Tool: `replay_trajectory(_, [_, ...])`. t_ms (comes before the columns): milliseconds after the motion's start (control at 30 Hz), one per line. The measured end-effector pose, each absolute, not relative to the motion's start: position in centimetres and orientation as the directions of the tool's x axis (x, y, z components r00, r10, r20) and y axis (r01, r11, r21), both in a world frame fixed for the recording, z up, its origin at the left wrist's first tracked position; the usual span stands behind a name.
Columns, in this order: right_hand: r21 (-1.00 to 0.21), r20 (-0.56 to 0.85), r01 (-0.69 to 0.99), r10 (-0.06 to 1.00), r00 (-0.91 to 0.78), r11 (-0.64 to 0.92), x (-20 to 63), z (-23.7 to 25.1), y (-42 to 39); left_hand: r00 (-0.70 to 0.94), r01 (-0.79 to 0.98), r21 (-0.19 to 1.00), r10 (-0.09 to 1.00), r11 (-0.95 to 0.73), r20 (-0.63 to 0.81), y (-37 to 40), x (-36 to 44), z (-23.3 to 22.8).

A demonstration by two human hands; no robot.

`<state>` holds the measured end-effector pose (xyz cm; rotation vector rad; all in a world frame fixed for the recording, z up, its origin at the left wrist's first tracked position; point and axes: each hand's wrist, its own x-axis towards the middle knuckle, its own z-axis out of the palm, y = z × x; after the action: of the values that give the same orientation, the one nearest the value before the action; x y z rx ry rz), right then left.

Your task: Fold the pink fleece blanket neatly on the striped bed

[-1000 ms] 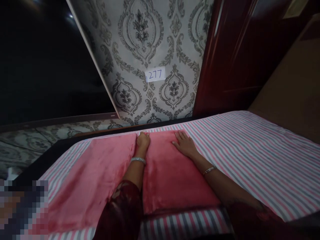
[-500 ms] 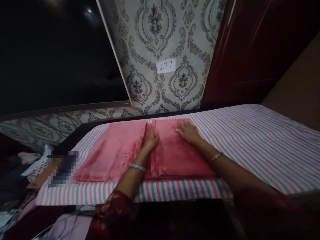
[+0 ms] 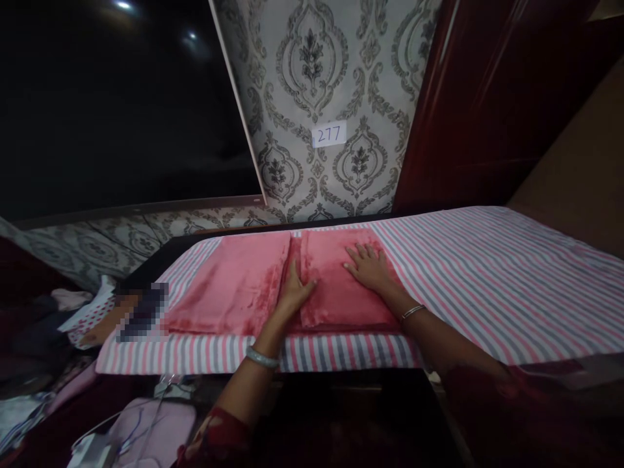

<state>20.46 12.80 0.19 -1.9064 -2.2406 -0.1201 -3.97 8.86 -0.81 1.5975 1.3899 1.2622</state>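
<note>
A plush pink cloth (image 3: 234,279), folded into two flat panels, lies on a striped sheet (image 3: 468,273). My left hand (image 3: 295,289) rests along the gap between the panels, thumb spread towards the right one and fingers pointing away from me. On the right panel (image 3: 336,299) my right hand (image 3: 368,265) lies flat with its fingers apart. Neither hand grips the cloth. Darker smudges in the pile show near both hands.
A large dark television screen (image 3: 121,110) hangs at the left. The patterned wall bears a paper marked 277 (image 3: 329,134). A dark red cabinet (image 3: 468,97) stands at the right. Clothes, cables and a pink item (image 3: 151,422) lie at the lower left.
My left hand has slid slightly towards me along the gap. My right hand has moved a little down the right panel, its fingers spreading wider. The view has shifted slightly.
</note>
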Motion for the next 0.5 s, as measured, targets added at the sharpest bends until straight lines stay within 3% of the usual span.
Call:
replay_trajectory(300, [-0.097,0.222,0.983,0.966,-0.134,0.158,20.3,0.1,12.5,-0.037,0.472,0.872,0.985,-0.13,0.167,6.5,-3.3,-0.2])
replay_trajectory(500, [-0.116,0.175,0.982,0.976,-0.127,0.149,20.2,0.9,12.3,-0.099,0.423,0.904,0.988,-0.069,0.122,4.9,-3.8,-0.5])
